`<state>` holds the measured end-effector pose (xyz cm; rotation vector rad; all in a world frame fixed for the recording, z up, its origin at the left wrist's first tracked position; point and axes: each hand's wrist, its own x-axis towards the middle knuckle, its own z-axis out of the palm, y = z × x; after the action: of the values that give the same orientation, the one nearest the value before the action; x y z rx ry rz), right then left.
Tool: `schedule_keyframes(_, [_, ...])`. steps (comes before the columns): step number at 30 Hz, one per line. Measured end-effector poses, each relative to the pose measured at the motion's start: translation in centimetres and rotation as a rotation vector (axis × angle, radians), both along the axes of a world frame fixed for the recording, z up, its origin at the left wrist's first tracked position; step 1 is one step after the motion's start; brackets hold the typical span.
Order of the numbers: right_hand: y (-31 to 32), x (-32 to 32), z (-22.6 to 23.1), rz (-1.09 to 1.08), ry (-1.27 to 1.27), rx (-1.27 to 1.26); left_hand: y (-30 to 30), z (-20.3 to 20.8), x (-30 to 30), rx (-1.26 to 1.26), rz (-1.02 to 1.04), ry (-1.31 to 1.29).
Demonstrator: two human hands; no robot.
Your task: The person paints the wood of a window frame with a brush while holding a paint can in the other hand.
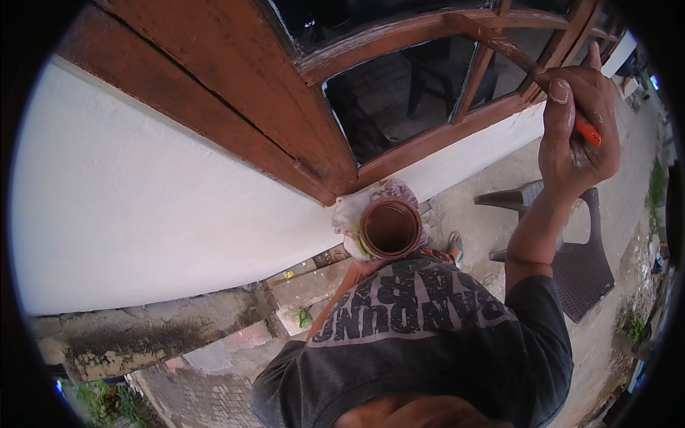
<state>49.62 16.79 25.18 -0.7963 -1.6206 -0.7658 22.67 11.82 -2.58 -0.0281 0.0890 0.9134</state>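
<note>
My right hand (581,125) is raised at the upper right, its fingers closed round a paintbrush (506,48) with an orange handle end. The brush's brown-coated head reaches left to a bar of the reddish-brown window frame (399,36); whether the bristles touch it I cannot tell. Pale smears mark my thumb and fingers. Close to my body, my left hand (369,267) holds up an open paint can (390,228) with brown paint inside. A pale, purple-patterned cloth (349,214) is bunched around the can and hides most of that hand's fingers.
Dark glass panes (399,93) fill the window frame. A brown wooden shutter or door panel (235,78) joins it at the left, above a white wall (143,207). A brown plastic chair (578,264) stands on the paved ground at the right. A mossy ledge (157,328) runs below the wall.
</note>
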Motion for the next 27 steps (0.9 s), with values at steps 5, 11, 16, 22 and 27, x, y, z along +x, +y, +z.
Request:
schedule_keyframes(5, [-0.6,-2.9,0.7,0.126,-0.027,-0.073,-0.3,0.6,0.5,0.057,0.074,0.044])
schedule_keyframes(11, [-0.7,-4.3,1.2,0.206,-0.015,-0.100,-0.2,2.4,0.8,-0.031,0.062,0.101])
schedule_keyframes(16, [-0.7,-5.6,1.4,0.303,-0.021,-0.112,0.0,2.4,1.3,-0.089,0.088,0.181])
schedule_keyframes(22, [-0.2,-6.4,1.6,0.410,-0.013,-0.115,0.3,2.4,1.3,0.063,0.109,0.166])
schedule_keyframes(27, [0.6,-5.0,1.1,0.428,0.091,-0.066,0.0,2.3,0.5,-0.021,0.015,-0.042])
